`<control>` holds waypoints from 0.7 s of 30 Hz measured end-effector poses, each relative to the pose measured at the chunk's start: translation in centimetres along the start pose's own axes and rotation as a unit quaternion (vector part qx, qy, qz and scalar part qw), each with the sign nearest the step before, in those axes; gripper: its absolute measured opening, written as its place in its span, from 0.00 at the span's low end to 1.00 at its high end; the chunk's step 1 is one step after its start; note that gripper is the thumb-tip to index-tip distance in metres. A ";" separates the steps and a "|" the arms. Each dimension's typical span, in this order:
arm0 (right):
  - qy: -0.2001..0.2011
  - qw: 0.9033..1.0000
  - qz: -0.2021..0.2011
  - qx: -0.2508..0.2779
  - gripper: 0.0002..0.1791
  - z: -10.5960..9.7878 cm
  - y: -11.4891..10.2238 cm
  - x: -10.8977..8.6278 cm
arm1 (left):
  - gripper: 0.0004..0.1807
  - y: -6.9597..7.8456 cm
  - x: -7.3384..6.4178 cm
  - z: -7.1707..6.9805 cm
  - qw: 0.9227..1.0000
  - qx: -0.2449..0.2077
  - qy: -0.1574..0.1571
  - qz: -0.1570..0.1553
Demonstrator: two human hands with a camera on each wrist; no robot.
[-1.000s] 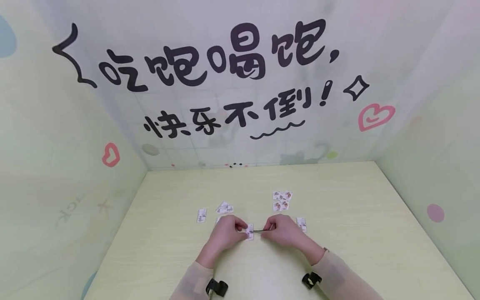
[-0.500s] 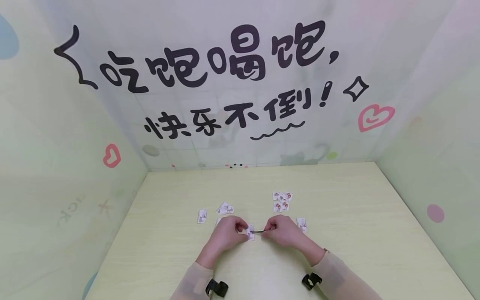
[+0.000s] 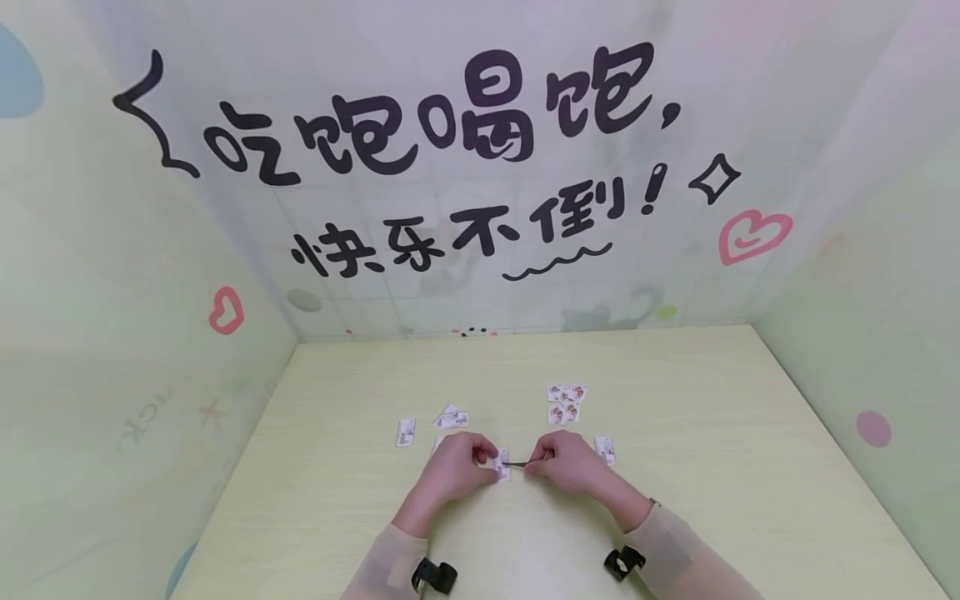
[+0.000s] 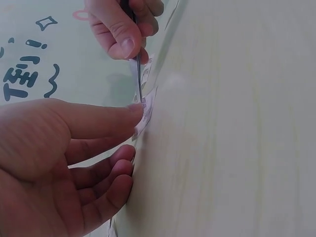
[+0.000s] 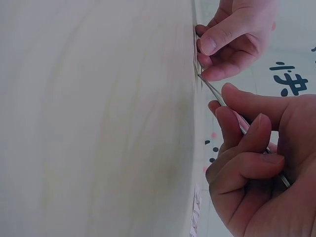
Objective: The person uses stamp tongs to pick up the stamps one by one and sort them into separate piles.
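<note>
A small white printed card point(image 3: 504, 454) lies on the table in front of me. My left hand point(image 3: 459, 465) holds it at its left side with thumb and index finger; the thumb tip overlaps the card point(image 4: 146, 116) in the left wrist view. From the right, my right hand point(image 3: 567, 462) grips slim metal tweezers point(image 3: 517, 464) between thumb and fingers. The tips of the tweezers point(image 5: 211, 90) point left and reach onto the card's face, close beside the left thumb. The left hand's other fingers are loosely curled.
Behind the left hand lie a single card point(image 3: 405, 432) and a small overlapping pile point(image 3: 452, 417). Another card point(image 3: 604, 451) sits just right of the right hand. Farther back is a cluster of cards with reddish figures point(image 3: 563, 404). Printed curtains surround the table point(image 3: 712, 433).
The tweezers have shifted slightly over the card, their tips moving a little. Both hands stay nearly in place, and the other cards have not moved.
</note>
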State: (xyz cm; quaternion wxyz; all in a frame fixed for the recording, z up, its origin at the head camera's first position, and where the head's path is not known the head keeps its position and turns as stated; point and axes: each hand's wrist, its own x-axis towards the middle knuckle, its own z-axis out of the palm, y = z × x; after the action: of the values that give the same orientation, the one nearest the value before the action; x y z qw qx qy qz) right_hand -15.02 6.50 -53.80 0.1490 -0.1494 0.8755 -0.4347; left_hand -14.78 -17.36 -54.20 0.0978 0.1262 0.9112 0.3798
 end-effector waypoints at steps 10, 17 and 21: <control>0.004 0.999 0.022 0.031 0.08 -0.3 0.0 -0.2 | 0.17 -1.5 -0.6 -3.8 0.997 -0.052 0.028 -0.044; 0.014 0.999 0.026 0.043 0.07 -1.2 0.1 -0.5 | 0.15 -2.7 -0.6 -6.0 0.995 -0.041 0.060 -0.069; 0.019 0.998 0.028 0.047 0.07 -2.0 0.5 -0.8 | 0.13 -3.2 -0.7 -6.2 0.995 -0.036 0.067 -0.071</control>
State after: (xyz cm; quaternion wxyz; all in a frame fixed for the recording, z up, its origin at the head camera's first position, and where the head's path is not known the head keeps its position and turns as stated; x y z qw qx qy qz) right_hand -15.14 8.52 -52.92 0.1514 -0.1092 0.8608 -0.4734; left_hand -16.26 -23.87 -52.10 0.0676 0.0313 0.9080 0.4124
